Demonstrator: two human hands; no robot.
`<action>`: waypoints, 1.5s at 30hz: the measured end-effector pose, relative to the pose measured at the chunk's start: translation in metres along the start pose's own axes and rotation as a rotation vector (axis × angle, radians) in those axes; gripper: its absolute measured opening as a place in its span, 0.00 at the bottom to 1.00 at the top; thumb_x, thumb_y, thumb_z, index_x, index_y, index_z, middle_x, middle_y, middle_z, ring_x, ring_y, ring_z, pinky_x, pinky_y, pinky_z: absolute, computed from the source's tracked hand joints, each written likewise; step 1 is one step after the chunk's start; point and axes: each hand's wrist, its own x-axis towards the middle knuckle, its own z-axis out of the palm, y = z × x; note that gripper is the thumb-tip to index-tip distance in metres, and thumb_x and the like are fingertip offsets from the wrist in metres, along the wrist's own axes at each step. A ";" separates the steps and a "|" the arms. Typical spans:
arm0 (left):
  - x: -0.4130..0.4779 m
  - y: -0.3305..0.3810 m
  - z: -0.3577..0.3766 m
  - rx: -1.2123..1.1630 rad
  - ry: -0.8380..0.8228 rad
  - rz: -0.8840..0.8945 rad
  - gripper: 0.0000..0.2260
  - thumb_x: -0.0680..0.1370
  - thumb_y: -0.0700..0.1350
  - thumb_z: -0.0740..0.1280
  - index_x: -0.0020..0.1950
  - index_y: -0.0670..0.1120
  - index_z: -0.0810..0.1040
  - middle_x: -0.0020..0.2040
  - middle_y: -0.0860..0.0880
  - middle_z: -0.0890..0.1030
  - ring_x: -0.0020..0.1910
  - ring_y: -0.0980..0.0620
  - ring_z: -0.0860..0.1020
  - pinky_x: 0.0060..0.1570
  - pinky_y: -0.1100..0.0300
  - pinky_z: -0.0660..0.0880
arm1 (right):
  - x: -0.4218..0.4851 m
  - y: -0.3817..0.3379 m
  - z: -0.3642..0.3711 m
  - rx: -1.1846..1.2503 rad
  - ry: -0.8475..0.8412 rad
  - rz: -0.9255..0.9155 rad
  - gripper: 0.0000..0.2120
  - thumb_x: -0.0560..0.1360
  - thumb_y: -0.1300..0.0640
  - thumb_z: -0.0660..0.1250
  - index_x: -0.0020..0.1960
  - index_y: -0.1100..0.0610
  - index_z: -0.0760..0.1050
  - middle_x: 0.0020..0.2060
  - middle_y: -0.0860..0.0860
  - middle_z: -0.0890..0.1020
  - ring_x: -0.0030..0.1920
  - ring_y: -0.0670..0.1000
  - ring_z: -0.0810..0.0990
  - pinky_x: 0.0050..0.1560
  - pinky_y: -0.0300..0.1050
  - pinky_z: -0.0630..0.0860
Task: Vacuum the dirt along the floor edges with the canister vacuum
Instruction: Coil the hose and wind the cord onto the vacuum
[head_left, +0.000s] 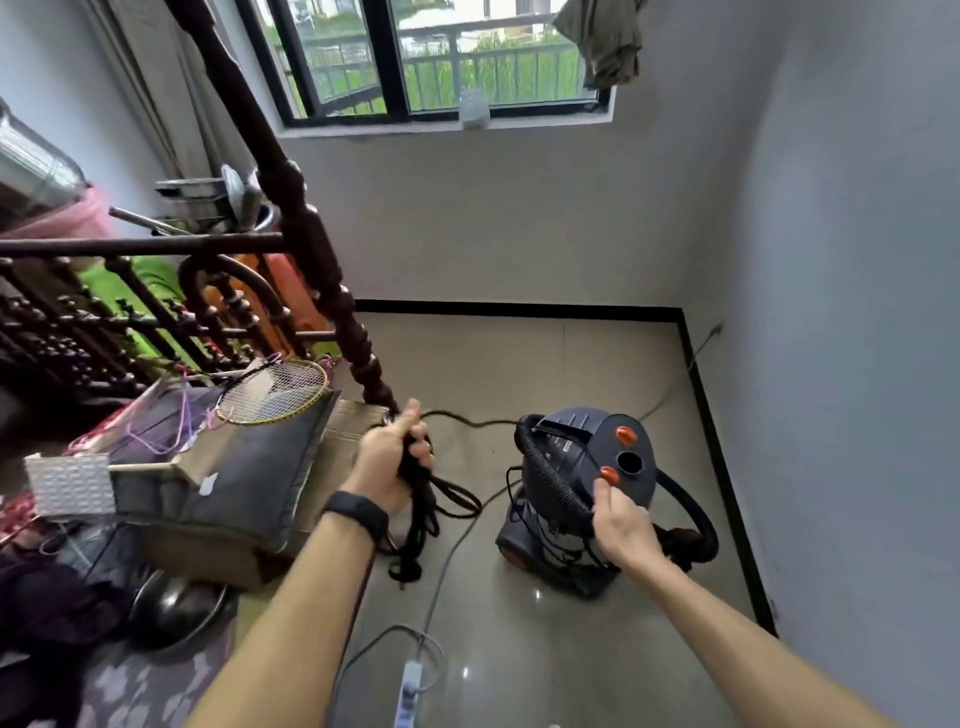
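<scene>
— Where does the vacuum stand?

— Ahead of you on the tiled floor (545, 649), near the corner where the black skirting (519, 307) runs along the wall. To your left, the dark turned bedpost (311, 244) rises from the clutter. The vacuum (571, 423) is upright, right of the post and well apart from it. Its ribbed hose (691, 499) loops out from the right side and also crosses the lid.

— And the cord?

— Your left hand (387, 462) has it. The fingers are clamped round a black bundle of cord (421, 519) that hangs in loops toward the floor, and one strand runs across to the vacuum.

— My right hand?

— Your right hand (621, 519) is at the near edge of the lid, fingers curled, one fingertip touching the lower orange knob (609, 475). You cover the hose there, so I cannot tell whether the fingers grip it.

— Anything nearer?

— A white power strip (410, 686) lies on the floor between your forearms, its grey cable running up toward the vacuum.
</scene>
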 end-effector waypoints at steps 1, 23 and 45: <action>-0.001 -0.014 0.004 0.035 0.021 0.021 0.11 0.82 0.45 0.63 0.39 0.47 0.72 0.30 0.52 0.73 0.21 0.58 0.68 0.22 0.66 0.66 | -0.002 -0.017 -0.001 -0.151 -0.091 -0.099 0.19 0.86 0.44 0.53 0.51 0.55 0.75 0.55 0.60 0.83 0.56 0.61 0.80 0.52 0.48 0.68; -0.018 0.040 0.048 0.142 -0.369 -0.017 0.17 0.76 0.54 0.71 0.35 0.51 0.66 0.24 0.56 0.60 0.19 0.58 0.58 0.19 0.65 0.60 | -0.023 -0.049 0.003 0.050 -0.157 -0.404 0.27 0.71 0.20 0.59 0.60 0.35 0.76 0.56 0.40 0.80 0.55 0.38 0.79 0.58 0.39 0.75; 0.034 -0.035 0.043 0.434 -0.016 0.266 0.09 0.82 0.41 0.63 0.52 0.34 0.69 0.33 0.45 0.80 0.32 0.49 0.81 0.43 0.51 0.81 | -0.017 -0.138 0.020 -0.590 -0.395 -0.573 0.11 0.80 0.48 0.58 0.45 0.52 0.73 0.48 0.62 0.82 0.47 0.63 0.79 0.50 0.51 0.77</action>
